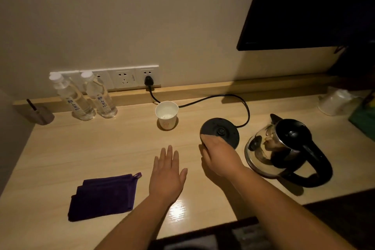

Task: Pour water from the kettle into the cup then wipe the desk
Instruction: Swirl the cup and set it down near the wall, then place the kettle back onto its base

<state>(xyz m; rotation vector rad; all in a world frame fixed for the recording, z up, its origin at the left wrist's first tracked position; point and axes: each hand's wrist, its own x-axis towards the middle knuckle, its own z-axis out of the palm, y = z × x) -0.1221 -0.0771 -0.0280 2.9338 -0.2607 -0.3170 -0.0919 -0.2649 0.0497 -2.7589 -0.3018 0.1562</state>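
Observation:
A glass kettle (284,148) with a black lid and handle stands on the wooden desk (101,148) at the right, off its base. The round black base (223,130) lies just left of it, and my right hand (219,158) grips its near edge. A white paper cup (166,114) stands upright behind the base, to the left. A folded purple cloth (103,197) lies near the desk's front edge at the left. My left hand (168,176) rests flat on the desk with fingers spread, between the cloth and the base, holding nothing.
Two water bottles (85,95) stand against the back ledge at the left, beside a small grey holder (40,114). The base's black cord (223,97) loops across the desk to a wall socket (148,80). A dark screen (304,6) hangs top right; wrapped cups (334,101) sit far right.

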